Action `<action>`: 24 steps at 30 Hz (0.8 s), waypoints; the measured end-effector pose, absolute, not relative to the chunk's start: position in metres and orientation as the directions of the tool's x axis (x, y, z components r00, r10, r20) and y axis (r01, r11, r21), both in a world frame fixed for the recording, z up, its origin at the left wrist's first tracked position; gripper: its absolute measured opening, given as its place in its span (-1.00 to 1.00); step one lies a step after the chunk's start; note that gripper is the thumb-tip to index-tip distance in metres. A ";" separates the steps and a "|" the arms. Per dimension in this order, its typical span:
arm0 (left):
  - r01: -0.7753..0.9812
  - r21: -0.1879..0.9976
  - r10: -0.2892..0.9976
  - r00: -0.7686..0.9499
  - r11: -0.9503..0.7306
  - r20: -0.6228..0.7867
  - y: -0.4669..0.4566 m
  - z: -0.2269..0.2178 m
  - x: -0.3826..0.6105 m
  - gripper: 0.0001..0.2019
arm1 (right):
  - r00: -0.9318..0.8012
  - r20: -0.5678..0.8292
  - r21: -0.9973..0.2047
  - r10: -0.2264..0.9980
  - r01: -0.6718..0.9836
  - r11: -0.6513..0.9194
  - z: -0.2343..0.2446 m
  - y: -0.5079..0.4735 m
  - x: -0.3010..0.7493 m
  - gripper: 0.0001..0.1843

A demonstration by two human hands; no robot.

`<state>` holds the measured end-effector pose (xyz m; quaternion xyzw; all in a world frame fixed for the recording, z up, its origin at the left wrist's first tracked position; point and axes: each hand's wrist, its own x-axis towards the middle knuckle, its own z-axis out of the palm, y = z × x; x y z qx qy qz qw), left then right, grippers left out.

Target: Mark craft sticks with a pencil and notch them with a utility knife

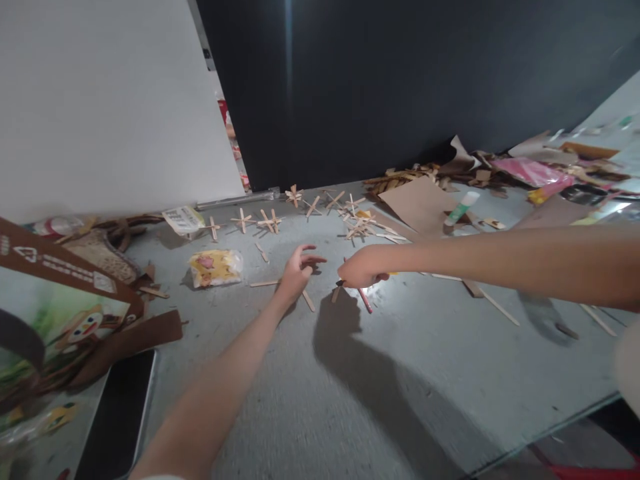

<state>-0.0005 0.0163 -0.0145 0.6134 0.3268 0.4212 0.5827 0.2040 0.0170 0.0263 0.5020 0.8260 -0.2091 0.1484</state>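
Note:
My left hand (299, 268) is over the table with its fingers stretched out towards the right and apart. Beneath it and the wrist lie thin wooden sticks, one (265, 284) pointing left and another (309, 300) pointing towards me. My right hand (364, 267) is closed, with a small dark tip showing at its fingertips; the rest of what it holds is hidden. Just below that tip is a short wooden stick end (337, 294). A red pencil (367, 301) lies partly under the right hand.
Crossed-stick stars (270, 221) and a stick pile (361, 228) lie behind the hands. A yellow packet (215, 268), phone (117, 413) and printed bag (75, 293) are left. Cardboard (417, 203), a glue stick (463, 208) and scraps are right, before a black panel (400, 87).

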 end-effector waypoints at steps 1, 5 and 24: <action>-0.084 0.990 0.896 0.420 -0.116 0.141 0.016 -0.014 -0.001 -0.43 | -0.450 -0.456 -0.224 0.768 0.893 0.390 0.024 0.018 0.202 -0.78; -0.050 0.989 0.899 0.414 -0.136 0.144 0.018 -0.012 -0.004 -0.43 | -0.448 -0.429 -0.359 0.784 0.881 0.307 0.021 0.021 0.197 -0.69; -0.107 0.993 0.945 0.313 -0.058 0.089 0.019 -0.007 -0.007 -0.52 | -0.434 -0.494 -0.477 0.754 0.860 0.182 0.095 -0.037 0.196 -0.55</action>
